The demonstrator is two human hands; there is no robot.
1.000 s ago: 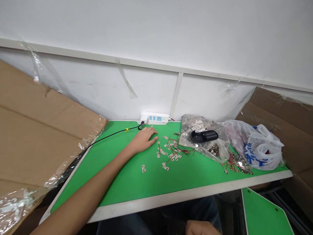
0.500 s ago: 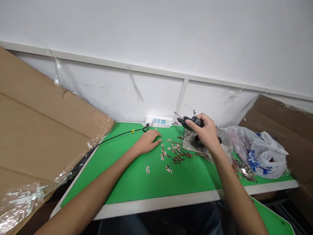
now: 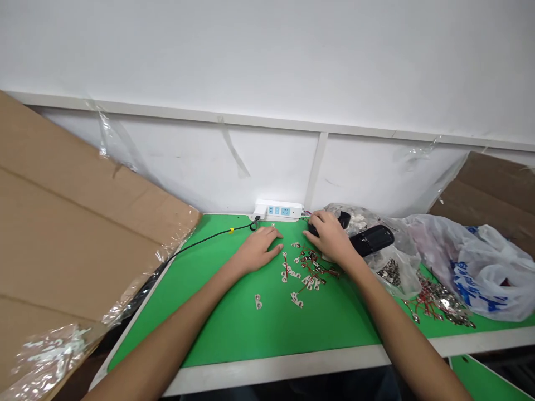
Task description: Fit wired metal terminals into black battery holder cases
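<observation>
My left hand (image 3: pixel 259 249) lies palm down on the green mat (image 3: pixel 200 328), fingers stretched out and holding nothing. To the right, my right hand (image 3: pixel 330 236) is curled over a dark plastic part (image 3: pixel 312 229), low over the mat beside the power strip; most of that part is hidden under the fingers. Past the wrist, a long black plastic housing (image 3: pixel 371 240) lies on a clear plastic bag (image 3: pixel 401 253). Between and below my hands are scattered small metal contact plates (image 3: pixel 311 282), some with red wires. One plate (image 3: pixel 258 302) lies apart, nearer to me.
A white power strip (image 3: pixel 279 210) with a plugged-in black cable (image 3: pixel 209 240) stands against the wall. Cardboard sheets (image 3: pixel 83 223) lean at left and right. On the right are a white carrier bag (image 3: pixel 480 273) and a pile of metal contacts with wires (image 3: pixel 445 301).
My right hand has come down and left from the air above the clear bag, with the dark part. The long black housing now shows on the bag. My left hand stays put; the view has shifted slightly.
</observation>
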